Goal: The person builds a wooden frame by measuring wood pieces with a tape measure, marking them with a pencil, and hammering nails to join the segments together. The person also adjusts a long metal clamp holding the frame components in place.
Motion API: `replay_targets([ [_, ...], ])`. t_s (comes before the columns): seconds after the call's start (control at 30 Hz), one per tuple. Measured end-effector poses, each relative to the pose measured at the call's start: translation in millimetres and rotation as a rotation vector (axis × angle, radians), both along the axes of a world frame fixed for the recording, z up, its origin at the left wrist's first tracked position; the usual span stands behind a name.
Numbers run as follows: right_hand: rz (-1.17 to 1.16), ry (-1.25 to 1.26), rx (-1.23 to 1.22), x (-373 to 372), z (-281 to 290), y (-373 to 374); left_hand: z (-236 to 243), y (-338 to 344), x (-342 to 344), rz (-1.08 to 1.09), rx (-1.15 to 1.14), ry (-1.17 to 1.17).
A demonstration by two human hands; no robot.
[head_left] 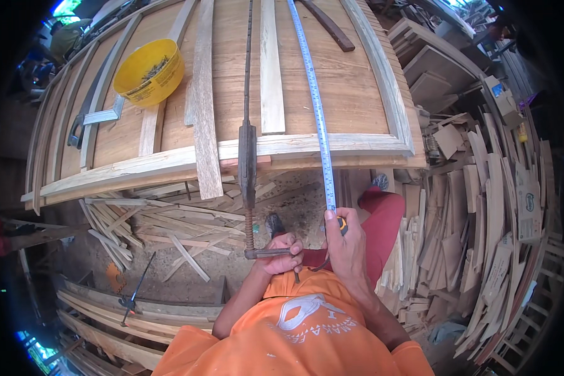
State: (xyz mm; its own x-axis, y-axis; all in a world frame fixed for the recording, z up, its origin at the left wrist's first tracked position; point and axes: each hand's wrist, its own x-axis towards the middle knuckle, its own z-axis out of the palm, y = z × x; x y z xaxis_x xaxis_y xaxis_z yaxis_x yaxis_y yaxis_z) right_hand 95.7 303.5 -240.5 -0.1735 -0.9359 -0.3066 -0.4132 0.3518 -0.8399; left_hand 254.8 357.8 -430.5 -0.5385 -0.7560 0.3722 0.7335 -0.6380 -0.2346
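My right hand [346, 243] is closed around a tape measure [343, 224], its thumb on the blade near the case. The pale blue tape blade [314, 100] runs out away from me, over the near rail of a wooden frame panel [351, 94]. My left hand [284, 254] has its fingers curled round the crossbar handle [266, 253] of a long bar clamp [247, 156]. The clamp's threaded screw points toward me, and its dark body rests across the panel's near rail [307, 144]. A small dark piece hangs below my left fingers; I cannot make out what it is.
On the panel lie a yellow tub [149, 73] holding nails, a try square [105, 115], a handsaw [84, 113], a loose slat [205, 119] and a dark wood piece [329, 26]. Offcuts [163, 219] litter the floor. Stacked boards [464, 219] stand at right, planks [119, 326] lower left.
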Motion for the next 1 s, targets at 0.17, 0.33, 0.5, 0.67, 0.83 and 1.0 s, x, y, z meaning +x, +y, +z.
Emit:
replay_targets([
  [0.17, 0.0, 0.003, 0.008, -1, -2, 2, -5, 3, 0, -0.01, 0.002, -0.006],
  [0.33, -0.023, -0.005, 0.038, 3, 8, -5, -4, 1, 1, -0.034, 0.024, 0.026],
  [0.5, -0.019, -0.144, 0.046, -6, 32, -43, -5, 3, 1, 0.004, 0.009, -0.01],
  [0.67, 0.072, -0.315, 0.041, -23, 40, -169, -9, 6, -2, 0.034, -0.004, -0.025],
  [0.83, 0.106, -0.32, -0.087, -1, 38, -334, -7, 8, -2, 0.064, 0.021, -0.008],
  [1.0, 0.033, -0.14, -0.254, 4, 23, -374, -4, 17, -2, 0.119, 0.078, -0.049],
])
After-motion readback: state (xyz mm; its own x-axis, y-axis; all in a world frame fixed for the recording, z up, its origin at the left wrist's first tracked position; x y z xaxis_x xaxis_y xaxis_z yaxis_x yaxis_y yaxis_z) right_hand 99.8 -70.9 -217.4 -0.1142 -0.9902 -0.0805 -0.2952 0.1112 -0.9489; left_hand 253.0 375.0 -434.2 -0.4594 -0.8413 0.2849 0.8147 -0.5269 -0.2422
